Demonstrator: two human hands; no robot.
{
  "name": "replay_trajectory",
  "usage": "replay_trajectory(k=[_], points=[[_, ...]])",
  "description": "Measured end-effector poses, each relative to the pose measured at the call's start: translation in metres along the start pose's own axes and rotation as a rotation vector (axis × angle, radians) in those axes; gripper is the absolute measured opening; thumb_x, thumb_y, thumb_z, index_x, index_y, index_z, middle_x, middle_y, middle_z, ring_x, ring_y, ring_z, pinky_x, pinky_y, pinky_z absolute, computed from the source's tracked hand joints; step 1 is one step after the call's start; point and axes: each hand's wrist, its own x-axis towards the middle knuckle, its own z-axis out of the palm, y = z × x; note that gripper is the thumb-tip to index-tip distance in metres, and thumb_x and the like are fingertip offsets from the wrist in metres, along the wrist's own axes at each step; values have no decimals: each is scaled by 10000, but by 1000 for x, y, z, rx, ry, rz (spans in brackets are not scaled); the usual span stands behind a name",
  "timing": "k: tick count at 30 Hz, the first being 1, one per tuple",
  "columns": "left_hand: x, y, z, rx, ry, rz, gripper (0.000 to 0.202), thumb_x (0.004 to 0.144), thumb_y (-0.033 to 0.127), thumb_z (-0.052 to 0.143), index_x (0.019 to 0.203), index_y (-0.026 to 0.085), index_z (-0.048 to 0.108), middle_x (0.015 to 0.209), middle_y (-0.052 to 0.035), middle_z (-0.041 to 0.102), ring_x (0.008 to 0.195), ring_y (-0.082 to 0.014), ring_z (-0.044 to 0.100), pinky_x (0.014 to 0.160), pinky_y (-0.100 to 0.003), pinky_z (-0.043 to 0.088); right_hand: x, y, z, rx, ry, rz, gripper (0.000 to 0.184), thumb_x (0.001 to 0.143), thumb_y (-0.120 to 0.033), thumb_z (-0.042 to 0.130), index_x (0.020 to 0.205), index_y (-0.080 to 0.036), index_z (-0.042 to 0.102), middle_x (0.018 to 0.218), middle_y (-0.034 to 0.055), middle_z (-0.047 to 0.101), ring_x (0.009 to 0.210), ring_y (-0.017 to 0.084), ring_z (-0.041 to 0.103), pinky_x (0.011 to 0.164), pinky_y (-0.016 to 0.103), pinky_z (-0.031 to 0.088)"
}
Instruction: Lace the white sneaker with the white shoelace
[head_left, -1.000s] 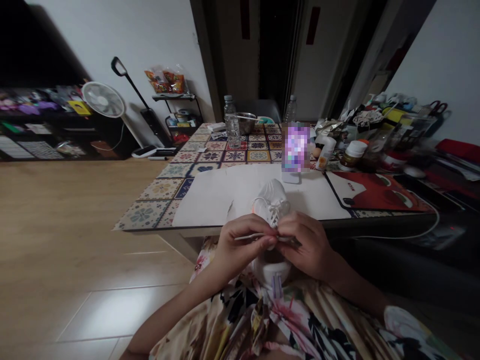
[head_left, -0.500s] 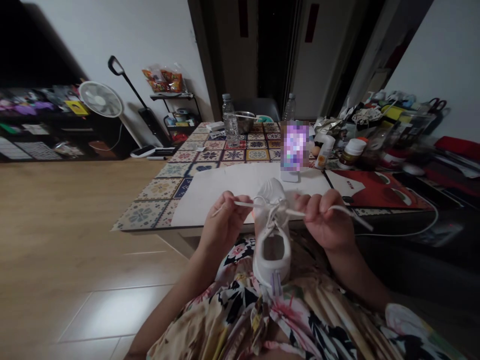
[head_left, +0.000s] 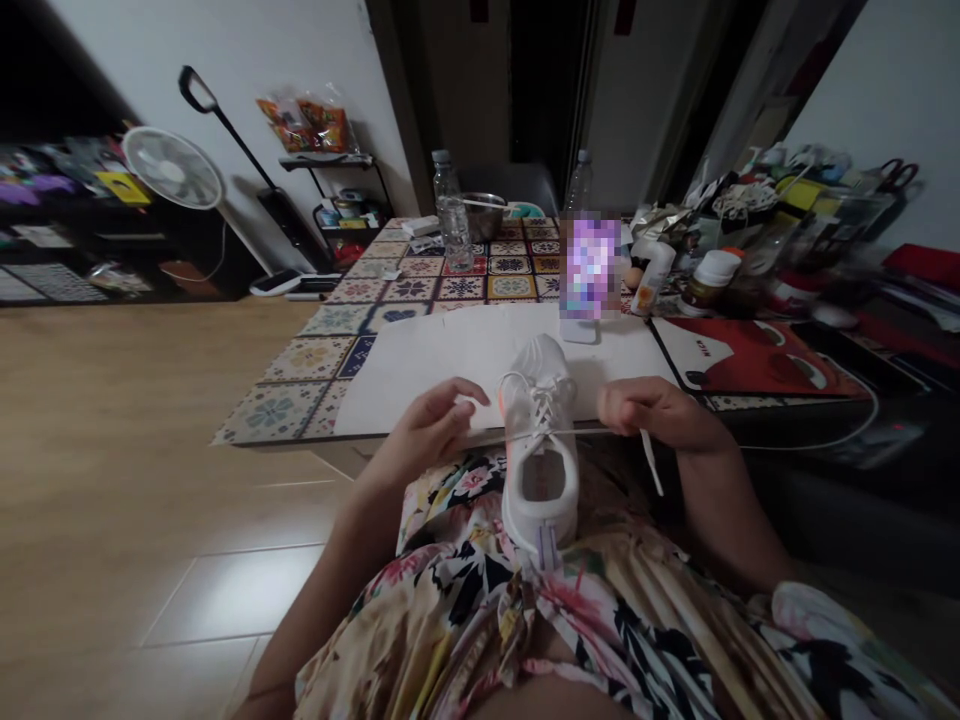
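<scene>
Hands have moved apart since the earlier frame: the left hand [head_left: 429, 430] has dropped low and off the lace, the right hand [head_left: 660, 412] lower too. White sneaker [head_left: 538, 450] sits upright on the lap, on a floral dress [head_left: 457, 600], toe lying over the table's [head_left: 300, 420] near edge. Left fingers [head_left: 457, 392] loosely apart, empty, just beside the shoe. Right fingers [head_left: 622, 400] pinched together on the lace [head_left: 574, 432], its end hanging below the hand. Under the toe, a white sheet [head_left: 480, 360] on the table; toward the far edge, a pixelated phone [head_left: 592, 268] — right of it, a red mat [head_left: 750, 360].
</scene>
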Motion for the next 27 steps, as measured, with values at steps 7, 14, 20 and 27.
replay_trajectory(k=[7,14,20,27], points=[[-2,2,8,541,-194,18,181,832,309,659,783,136,681,518,35,506,462,-73,381,424,-160,251,8,-11,14,-364,-89,272,339,910,-464,597,774,-168,691,715,-1,655,684,137,589,635,238,435],[2,3,-6,276,-303,34,258,777,388,731,696,149,676,656,-11,605,582,-106,523,552,-195,437,3,0,-3,20,-201,178,241,838,-398,716,759,-172,688,742,0,648,680,127,600,663,259,485],[8,2,16,-156,-234,219,266,734,388,797,662,164,674,825,-75,707,833,-191,666,827,-347,522,15,9,34,442,176,4,376,735,-516,778,634,-203,595,762,18,697,814,205,690,833,424,533],[12,-7,42,-168,-109,255,207,700,371,828,658,191,736,660,-11,635,606,-109,576,608,-238,484,27,7,69,424,404,135,293,733,-456,797,735,-190,674,662,-45,599,433,54,485,442,200,426]])
